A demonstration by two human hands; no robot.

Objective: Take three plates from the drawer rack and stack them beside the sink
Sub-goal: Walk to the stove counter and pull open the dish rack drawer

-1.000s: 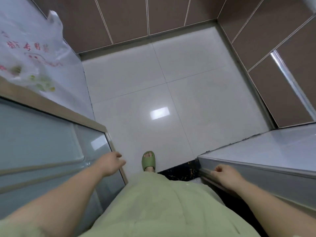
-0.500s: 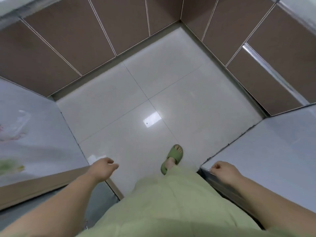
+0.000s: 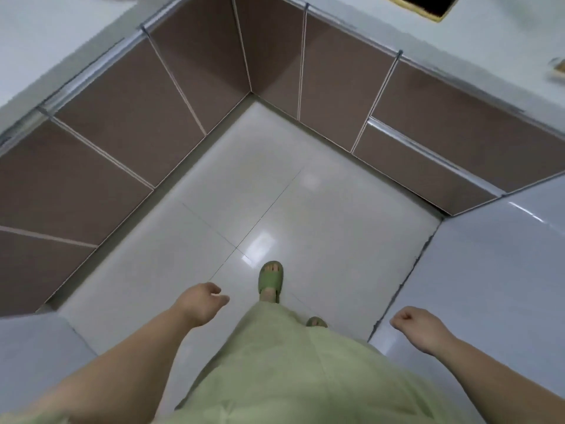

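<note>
No plates and no drawer rack show in the head view. Brown cabinet fronts (image 3: 128, 142) line two sides of the floor, all closed. One front at the right has a metal handle strip (image 3: 434, 148) across it. A dark sink opening (image 3: 423, 3) is cut off at the top edge of the pale worktop (image 3: 477, 47). My left hand (image 3: 200, 304) hangs over the floor with loosely parted fingers and holds nothing. My right hand (image 3: 417, 327) is curled into a fist over a pale surface (image 3: 495, 270) and is empty.
The glossy white tiled floor (image 3: 275, 209) fills the middle. My foot in a green slipper (image 3: 270, 278) stands on it, the other foot just behind. A pale surface (image 3: 33, 350) fills the lower left corner. A small object (image 3: 558, 68) lies on the right worktop.
The view has swung and lifted, bringing the worktops and sink edge into sight. My left hand left the glass door's frame, my right hand left the ledge, and one foot stepped forward.
</note>
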